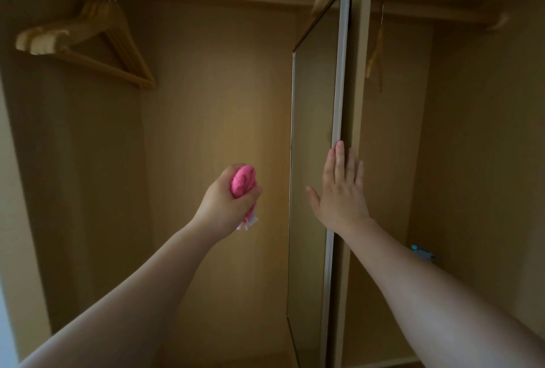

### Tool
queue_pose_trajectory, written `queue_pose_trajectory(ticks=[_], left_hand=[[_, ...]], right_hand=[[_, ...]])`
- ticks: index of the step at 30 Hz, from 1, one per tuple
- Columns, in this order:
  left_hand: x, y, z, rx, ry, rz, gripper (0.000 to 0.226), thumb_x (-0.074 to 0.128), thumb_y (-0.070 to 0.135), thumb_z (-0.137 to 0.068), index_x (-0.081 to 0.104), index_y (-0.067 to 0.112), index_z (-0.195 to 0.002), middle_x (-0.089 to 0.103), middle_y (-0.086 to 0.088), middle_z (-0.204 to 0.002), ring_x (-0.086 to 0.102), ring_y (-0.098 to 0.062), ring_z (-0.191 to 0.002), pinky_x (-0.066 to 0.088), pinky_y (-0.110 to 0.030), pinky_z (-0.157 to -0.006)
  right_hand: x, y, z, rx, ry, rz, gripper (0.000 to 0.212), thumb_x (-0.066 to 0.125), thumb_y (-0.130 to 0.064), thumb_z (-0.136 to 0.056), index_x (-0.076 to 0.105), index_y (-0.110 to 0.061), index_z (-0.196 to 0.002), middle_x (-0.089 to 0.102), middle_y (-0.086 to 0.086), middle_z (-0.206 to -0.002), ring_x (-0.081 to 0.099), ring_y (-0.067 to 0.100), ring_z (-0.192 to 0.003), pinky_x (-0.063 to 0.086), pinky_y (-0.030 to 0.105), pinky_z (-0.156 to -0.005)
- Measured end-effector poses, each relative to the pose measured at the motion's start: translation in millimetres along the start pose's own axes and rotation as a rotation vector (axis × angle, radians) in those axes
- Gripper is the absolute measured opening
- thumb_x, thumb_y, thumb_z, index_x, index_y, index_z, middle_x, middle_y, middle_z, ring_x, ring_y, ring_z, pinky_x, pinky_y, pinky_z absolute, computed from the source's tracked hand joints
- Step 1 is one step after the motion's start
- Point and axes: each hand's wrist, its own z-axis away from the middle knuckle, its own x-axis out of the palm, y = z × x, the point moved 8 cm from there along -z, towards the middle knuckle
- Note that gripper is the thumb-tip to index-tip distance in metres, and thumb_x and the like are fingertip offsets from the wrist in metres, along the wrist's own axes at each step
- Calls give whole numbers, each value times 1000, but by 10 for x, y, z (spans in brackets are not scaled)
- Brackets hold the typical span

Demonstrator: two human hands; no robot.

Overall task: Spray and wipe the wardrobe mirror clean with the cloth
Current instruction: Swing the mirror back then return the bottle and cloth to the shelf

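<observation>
A tall framed mirror (314, 120) stands edge-on inside the open wooden wardrobe, swung out from the central partition. My right hand (342, 187) lies flat with straight fingers against the mirror's metal edge, about halfway up. My left hand (228, 199) is raised to the left of the mirror and grips a bunched pink cloth (243, 180); a pale corner of it hangs below my fist. The cloth is apart from the glass. A light-blue spray bottle top (421, 252) shows low in the right compartment, just behind my right forearm.
Several wooden hangers (85, 43) hang from the rail at the upper left. One more hanger (376, 55) hangs in the right compartment. The wardrobe's back panel (218, 117) lies behind my left hand, the partition (358, 72) right of the mirror.
</observation>
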Motion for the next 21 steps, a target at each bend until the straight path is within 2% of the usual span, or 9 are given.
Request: queue_pose_trajectory(ticks=[2, 4, 6, 8, 10, 12, 15, 17, 21], left_hand=[[28, 24, 28, -2, -18, 18, 25, 64, 16, -89, 53, 36, -100, 69, 1, -77, 67, -22, -57, 54, -32, -50], [63, 68, 70, 8, -31, 24, 25, 64, 16, -89, 54, 36, -101, 69, 7, -78, 67, -18, -56, 54, -29, -49], [135, 104, 126, 15, -55, 42, 25, 64, 16, -89, 54, 36, -101, 69, 9, -78, 66, -15, -57, 54, -24, -50], [256, 120, 198, 12, -94, 53, 25, 65, 17, -89, 54, 36, -101, 69, 9, -79, 66, -16, -59, 54, -22, -50], [420, 143, 293, 13, -127, 55, 25, 66, 19, -88, 55, 35, -104, 70, 14, -81, 67, -11, -60, 54, -19, -49], [629, 200, 403, 15, -151, 58, 26, 67, 20, -88, 56, 37, -104, 69, 16, -83, 68, -10, -63, 55, -19, -51], [1046, 348, 559, 27, -209, 77, 24, 66, 20, -88, 56, 38, -98, 70, 2, -76, 67, -21, -59, 57, -26, -50], [1369, 436, 639, 20, -236, 74, 22, 67, 22, -88, 56, 37, -99, 70, -4, -71, 68, -22, -56, 56, -27, -49], [2030, 610, 682, 14, -238, 39, 30, 69, 26, -86, 55, 34, -112, 68, 10, -81, 68, -7, -68, 54, -15, -57]], right_hand=[[-9, 5, 0, -8, -31, 4, 95, 20, -61, -95, -45, -3, -133, -49, 15, -144, -18, 40, -145, -1, 55, -119], [-51, 22, 28, -31, -51, 7, 94, 21, -60, -96, -45, -5, -134, -47, 15, -146, -22, 37, -145, -3, 53, -119], [-147, 62, 118, -77, -52, -10, 90, 24, -57, -96, -36, -11, -143, -35, 13, -155, -19, 32, -146, -3, 51, -119], [-287, 158, 276, -124, -38, -51, 79, 32, -51, -96, -10, -16, -153, -7, 12, -163, -2, 30, -149, 4, 47, -118], [-403, 329, 473, -141, -22, -102, 67, 38, -45, -95, 14, -17, -152, 21, 11, -159, 21, 28, -146, 16, 44, -115], [-449, 565, 668, -130, -10, -143, 59, 42, -39, -96, 27, -17, -148, 35, 9, -152, 33, 27, -140, 26, 42, -113], [-403, 970, 932, -99, -21, -198, 52, 45, -33, -97, 36, -16, -145, 44, 6, -145, 42, 25, -134, 37, 42, -109], [-364, 1271, 1081, -87, -25, -230, 51, 46, -32, -98, 37, -15, -145, 47, 5, -142, 45, 23, -130, 40, 40, -106], [-308, 1972, 1275, -56, -31, -279, 50, 46, -33, -98, 38, -15, -143, 50, 5, -137, 52, 23, -121, 47, 39, -99]])
